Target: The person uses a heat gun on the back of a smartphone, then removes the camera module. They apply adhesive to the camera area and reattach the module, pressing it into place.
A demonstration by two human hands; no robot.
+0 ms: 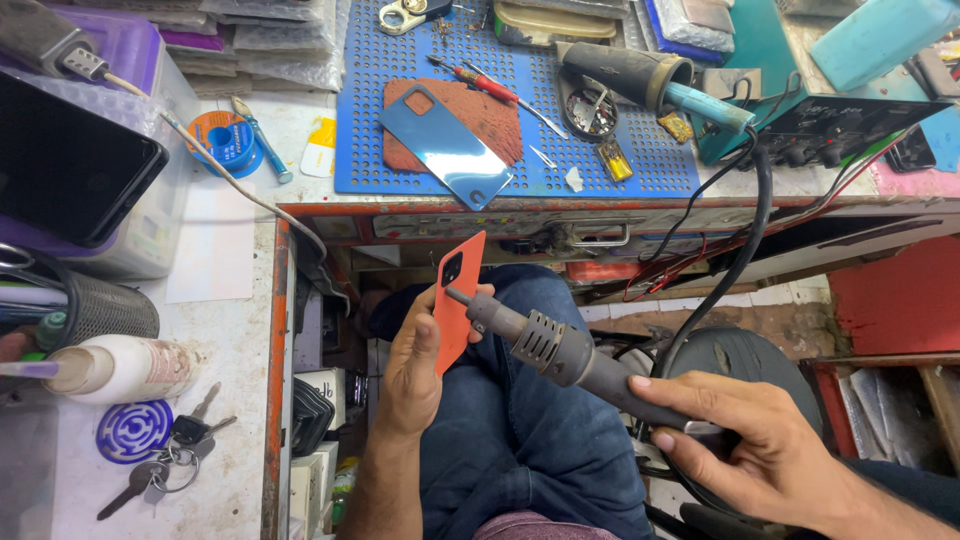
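My left hand (415, 360) holds an orange phone back cover (458, 300) upright over my lap, its camera cutout near the top. My right hand (745, 440) grips the handle of a grey hot air gun (560, 350), whose thin nozzle tip touches or nearly touches the cover's face just below the cutout. A black hose runs from the gun up to the black station (850, 125) on the bench.
A blue perforated mat (370, 150) on the bench holds a blue phone back panel (445, 145), a red screwdriver (490, 85) and tweezers. At left are a solder spool (222, 140), a white bottle (125, 368), keys (165, 460) and a dark phone (70, 165).
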